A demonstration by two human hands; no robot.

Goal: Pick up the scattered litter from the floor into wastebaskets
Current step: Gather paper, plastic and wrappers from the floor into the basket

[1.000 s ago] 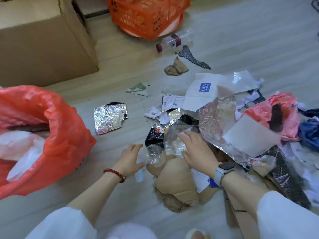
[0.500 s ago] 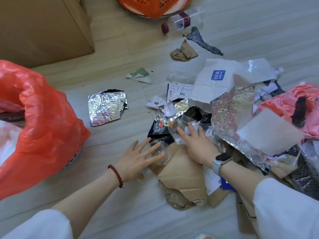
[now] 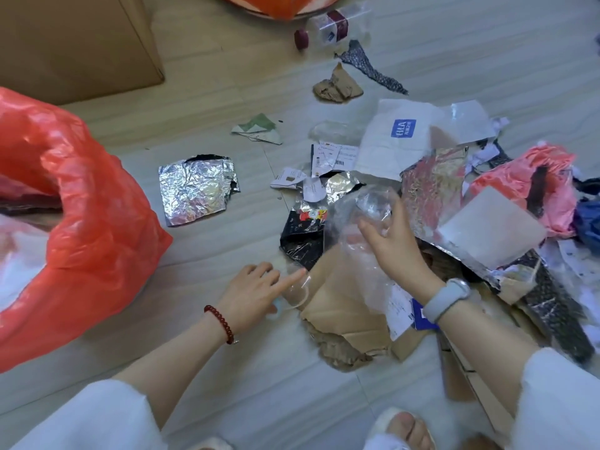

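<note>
Lifting a clear plastic bag [image 3: 363,241] in the curled right hand [image 3: 394,245], left hand [image 3: 253,292] loosely touching a clear cup [image 3: 297,292], red-lined wastebasket [image 3: 97,222] part-filled, most litter [image 3: 448,196] still floor-bound.

Heaped litter on floor at right: clear plastic [image 3: 363,241] raised, torn cardboard [image 3: 344,316] beneath, foil sheet [image 3: 196,188] apart; red-bagged wastebasket [image 3: 81,228] at left.
</note>
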